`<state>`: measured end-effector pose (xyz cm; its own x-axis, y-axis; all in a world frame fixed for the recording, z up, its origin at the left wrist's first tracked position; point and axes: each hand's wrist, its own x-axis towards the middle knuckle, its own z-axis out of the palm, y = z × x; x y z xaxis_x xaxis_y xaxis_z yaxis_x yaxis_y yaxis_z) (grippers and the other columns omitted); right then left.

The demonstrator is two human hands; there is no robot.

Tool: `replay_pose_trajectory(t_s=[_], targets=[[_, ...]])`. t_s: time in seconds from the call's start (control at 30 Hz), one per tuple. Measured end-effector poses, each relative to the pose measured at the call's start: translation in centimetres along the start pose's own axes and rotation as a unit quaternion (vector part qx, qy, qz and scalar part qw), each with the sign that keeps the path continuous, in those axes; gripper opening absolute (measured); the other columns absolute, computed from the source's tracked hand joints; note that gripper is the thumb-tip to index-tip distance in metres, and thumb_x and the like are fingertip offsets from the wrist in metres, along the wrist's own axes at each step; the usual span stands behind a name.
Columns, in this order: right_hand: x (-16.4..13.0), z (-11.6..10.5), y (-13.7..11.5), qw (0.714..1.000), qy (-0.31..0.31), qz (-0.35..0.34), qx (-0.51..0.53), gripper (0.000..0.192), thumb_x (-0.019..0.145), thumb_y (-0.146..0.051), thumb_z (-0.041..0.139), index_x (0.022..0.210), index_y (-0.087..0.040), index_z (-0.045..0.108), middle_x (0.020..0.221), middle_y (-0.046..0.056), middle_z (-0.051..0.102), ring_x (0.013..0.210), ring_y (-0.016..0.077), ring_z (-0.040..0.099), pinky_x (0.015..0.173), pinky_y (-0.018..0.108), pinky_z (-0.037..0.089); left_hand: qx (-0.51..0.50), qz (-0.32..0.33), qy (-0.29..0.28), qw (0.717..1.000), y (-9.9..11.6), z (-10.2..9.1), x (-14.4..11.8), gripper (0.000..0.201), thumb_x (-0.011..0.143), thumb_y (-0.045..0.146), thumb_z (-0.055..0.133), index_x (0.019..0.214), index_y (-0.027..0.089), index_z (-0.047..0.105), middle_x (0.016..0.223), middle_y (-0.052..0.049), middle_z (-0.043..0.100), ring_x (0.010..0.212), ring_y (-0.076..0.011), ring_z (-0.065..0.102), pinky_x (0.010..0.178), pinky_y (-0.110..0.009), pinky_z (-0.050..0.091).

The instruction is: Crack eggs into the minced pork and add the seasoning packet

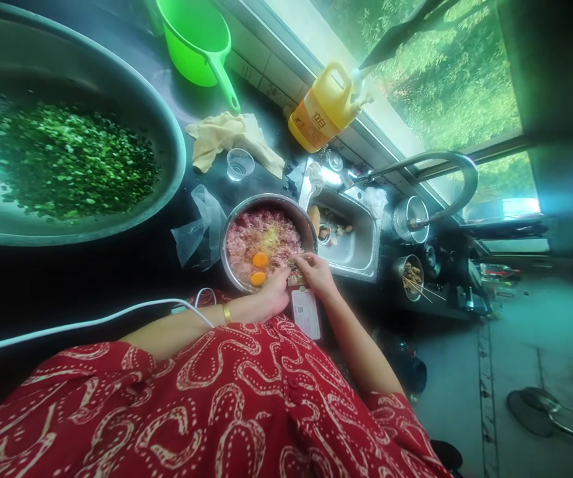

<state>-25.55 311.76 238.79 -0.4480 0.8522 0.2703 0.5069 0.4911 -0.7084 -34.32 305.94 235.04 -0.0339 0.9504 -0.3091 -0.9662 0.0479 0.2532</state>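
Observation:
Both hands are at the near right rim of a metal pot point(226, 262). Inside it lie minced meat point(246, 229), two raw egg yolks point(259, 268) and a small yellowish heap on the meat. My left hand point(275, 292), with a gold bracelet at the wrist, grips the upper left edge of a printed packet point(306, 312). Opposite it, my right hand point(315, 271) pinches the packet's top corner. The packet is dark red above with a white panel below, and hangs upright against the red patterned clothing. Whether its top is torn cannot be made out.
A large metal basin point(179, 143) holds chopped greens. Behind the pot are a clear cup point(240, 164), a beige cloth point(224, 136), a green dipper point(194, 50) and a yellow jug point(321, 109). Right lies a sink point(356, 249) with eggshells. A white cable point(117, 311) crosses the left.

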Motion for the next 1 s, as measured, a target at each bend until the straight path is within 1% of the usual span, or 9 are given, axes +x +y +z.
replay_pose_trajectory(t_s=[0.07,0.2,0.27,0.43,0.5,0.6,0.77,0.9,1.0], targets=[[0.0,0.0,0.3,1.0,-0.004,0.004,0.023,0.028,0.079,-0.038,0.056,0.091,-0.016,0.068,0.093,0.006,0.072,0.084,0.0158,0.066,0.078,0.027,0.05,-0.001,0.004,0.002,1.0,0.0,-0.1,0.1,0.011,0.086,0.007,0.049,0.08,0.016,0.05,0.064,0.001,0.059,0.058,-0.011,0.06,0.065,-0.025,0.051],[0.0,-0.1,0.6,1.0,0.0,0.016,0.003,0.023,0.076,-0.03,0.057,0.09,-0.016,0.068,0.091,0.005,0.073,0.084,0.0159,0.066,0.08,0.029,0.049,0.005,0.011,-0.009,1.0,0.2,0.0,-0.3,0.008,0.086,0.009,0.051,0.082,0.015,0.053,0.066,0.001,0.061,0.057,-0.0102,0.059,0.064,-0.024,0.05],[0.0,0.0,0.4,1.0,0.004,0.019,0.01,0.022,0.076,-0.028,0.056,0.09,-0.017,0.069,0.091,0.005,0.073,0.085,0.0158,0.065,0.082,0.029,0.049,0.004,0.014,-0.014,1.0,0.3,0.1,-0.4,0.007,0.085,0.008,0.052,0.083,0.015,0.055,0.067,0.0,0.062,0.057,-0.011,0.06,0.065,-0.026,0.051],[-0.2,0.2,-0.1,0.99,-0.025,0.041,0.13,0.024,0.072,-0.036,0.061,0.085,-0.018,0.069,0.095,0.005,0.072,0.089,0.0175,0.065,0.081,0.03,0.05,-0.012,0.003,-0.026,1.0,0.4,0.1,-0.2,0.012,0.084,0.004,0.049,0.082,0.014,0.055,0.064,-0.001,0.061,0.06,-0.013,0.062,0.067,-0.027,0.051],[-0.1,0.3,0.1,0.993,0.0,0.048,0.104,0.024,0.07,-0.037,0.062,0.083,-0.017,0.069,0.09,0.005,0.072,0.084,0.018,0.065,0.08,0.031,0.05,-0.006,-0.002,-0.021,1.0,0.5,0.1,-0.2,0.011,0.083,0.005,0.049,0.083,0.015,0.055,0.063,0.0,0.06,0.057,-0.012,0.06,0.063,-0.026,0.049],[0.3,0.6,0.4,0.998,0.048,0.046,0.021,0.021,0.07,-0.035,0.061,0.077,-0.017,0.069,0.079,0.003,0.071,0.077,0.0178,0.063,0.078,0.032,0.048,-0.003,0.005,-0.014,1.0,0.6,0.0,-0.2,0.01,0.082,0.006,0.054,0.082,0.016,0.053,0.062,0.002,0.058,0.052,-0.0101,0.056,0.059,-0.023,0.047],[0.3,1.0,0.0,0.998,0.025,0.01,0.053,0.022,0.072,-0.036,0.057,0.078,-0.018,0.068,0.081,0.002,0.071,0.078,0.0168,0.063,0.077,0.03,0.048,-0.018,0.007,-0.027,0.999,0.7,-0.1,0.1,0.011,0.079,0.005,0.057,0.078,0.015,0.054,0.063,0.001,0.059,0.058,-0.0108,0.059,0.064,-0.024,0.048],[0.0,0.9,-0.3,0.998,0.05,0.014,-0.035,0.019,0.072,-0.033,0.055,0.071,-0.018,0.066,0.073,0.002,0.069,0.073,0.0169,0.062,0.077,0.031,0.047,-0.021,0.009,-0.021,1.0,0.6,-0.3,0.3,0.012,0.078,0.005,0.059,0.076,0.015,0.052,0.062,0.001,0.059,0.056,-0.0103,0.057,0.063,-0.023,0.048],[0.0,1.0,-0.3,0.999,0.043,-0.003,0.006,0.022,0.073,-0.036,0.055,0.076,-0.017,0.067,0.08,0.003,0.071,0.078,0.0167,0.062,0.078,0.03,0.047,-0.023,0.009,-0.021,0.999,0.6,-0.4,0.4,0.012,0.077,0.003,0.058,0.077,0.015,0.054,0.061,0.001,0.058,0.057,-0.011,0.058,0.064,-0.025,0.048]])
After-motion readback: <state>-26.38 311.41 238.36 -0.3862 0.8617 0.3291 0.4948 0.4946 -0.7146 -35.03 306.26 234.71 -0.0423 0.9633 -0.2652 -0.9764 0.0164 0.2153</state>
